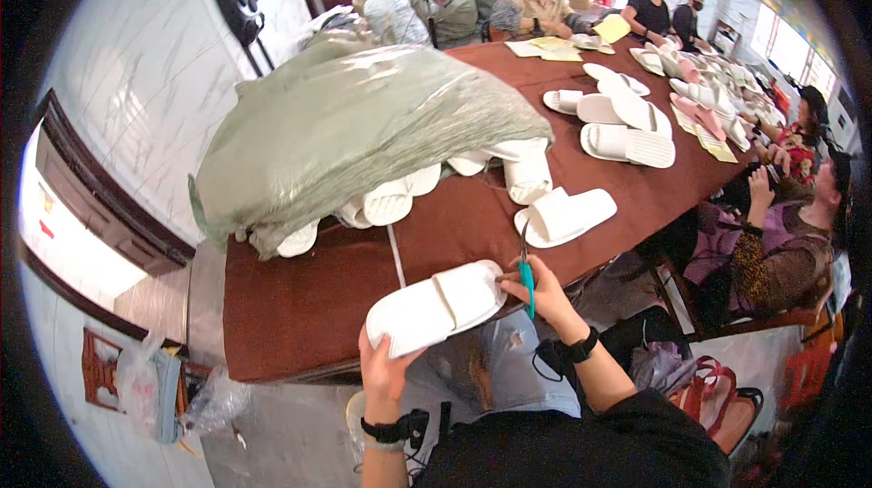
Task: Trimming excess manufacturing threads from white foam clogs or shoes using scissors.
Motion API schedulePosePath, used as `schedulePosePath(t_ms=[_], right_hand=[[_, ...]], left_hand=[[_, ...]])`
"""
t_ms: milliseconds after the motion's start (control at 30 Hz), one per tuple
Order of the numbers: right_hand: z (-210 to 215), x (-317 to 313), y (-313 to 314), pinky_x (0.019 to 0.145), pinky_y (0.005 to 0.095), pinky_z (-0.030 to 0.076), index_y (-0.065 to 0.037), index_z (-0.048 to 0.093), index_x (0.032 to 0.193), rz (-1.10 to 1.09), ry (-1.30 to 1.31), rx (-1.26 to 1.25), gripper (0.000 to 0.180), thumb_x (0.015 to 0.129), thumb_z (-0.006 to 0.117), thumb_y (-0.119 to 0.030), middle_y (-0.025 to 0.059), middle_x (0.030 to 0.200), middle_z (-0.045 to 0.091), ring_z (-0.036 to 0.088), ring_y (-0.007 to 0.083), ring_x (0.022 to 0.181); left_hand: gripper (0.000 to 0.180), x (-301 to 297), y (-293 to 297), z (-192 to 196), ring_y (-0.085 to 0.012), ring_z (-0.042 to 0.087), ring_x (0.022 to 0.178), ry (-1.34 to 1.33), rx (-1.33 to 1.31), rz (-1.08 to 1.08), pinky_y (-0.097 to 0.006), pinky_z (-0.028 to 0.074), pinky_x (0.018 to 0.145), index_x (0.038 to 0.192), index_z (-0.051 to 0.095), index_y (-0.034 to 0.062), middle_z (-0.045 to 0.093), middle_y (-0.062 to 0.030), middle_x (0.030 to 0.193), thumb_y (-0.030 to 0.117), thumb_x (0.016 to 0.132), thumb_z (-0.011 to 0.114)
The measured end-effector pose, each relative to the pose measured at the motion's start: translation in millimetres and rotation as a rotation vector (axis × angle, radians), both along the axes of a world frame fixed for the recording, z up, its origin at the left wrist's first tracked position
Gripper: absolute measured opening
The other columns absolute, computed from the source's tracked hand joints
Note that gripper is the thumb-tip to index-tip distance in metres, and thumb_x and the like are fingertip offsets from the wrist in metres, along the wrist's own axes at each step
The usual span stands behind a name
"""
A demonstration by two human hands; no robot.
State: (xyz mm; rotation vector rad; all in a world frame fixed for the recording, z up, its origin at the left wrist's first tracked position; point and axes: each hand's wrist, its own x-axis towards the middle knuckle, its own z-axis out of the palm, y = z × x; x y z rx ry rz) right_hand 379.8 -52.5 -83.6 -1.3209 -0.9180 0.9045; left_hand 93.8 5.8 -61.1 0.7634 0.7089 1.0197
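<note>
A white slipper [427,311] is held over the near table edge, sole down and strap toward the right. My left hand [385,370] is closed on its left end, thumb on top. By the slipper's right end, my right hand [545,293] is closed on a slim teal-handled tool [527,281] whose thin dark tip points up and away. The right fingertips are close to the slipper; whether they touch it I cannot tell. Just beyond the tool lies another white slipper [568,215] on the brown-covered table [300,324].
A large pale green sack [354,115] spills white slippers [391,202] at the left. More white slippers [627,124] lie farther right, with pink ones [699,115] and yellow sheets [545,49]. Several people sit around the table; a person in purple [767,252] is near on the right.
</note>
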Motion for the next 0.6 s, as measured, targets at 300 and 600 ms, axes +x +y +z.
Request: schedulePosePath(t_ms=[300,600], right_hand=[[2,0,-39,0.081,0.0281,0.047,-0.002,0.056,0.105,0.126,0.043,-0.061,0.041,0.076,0.077,-0.023,0.0058,0.097,0.062,0.058,0.0130,0.092],[-45,-3,-58,0.096,0.0345,0.045,0.000,0.055,0.118,0.243,1.089,0.025,0.039,0.084,0.066,-0.016,0.0113,0.115,0.062,0.059,0.0205,0.107]], left_hand=[[0.054,-21,-28,-7,-0.0312,0.051,0.115,-0.023,0.019,0.010,-0.045,0.044,0.095,0.138,0.026,0.0006,0.046,-0.0190,0.127,0.002,0.087,0.042],[0.060,-5,-39,30,-0.0374,0.045,0.119,-0.320,-0.065,-0.094,-0.051,0.041,0.097,0.140,0.025,0.0027,0.043,-0.0229,0.129,0.038,0.095,0.042]])
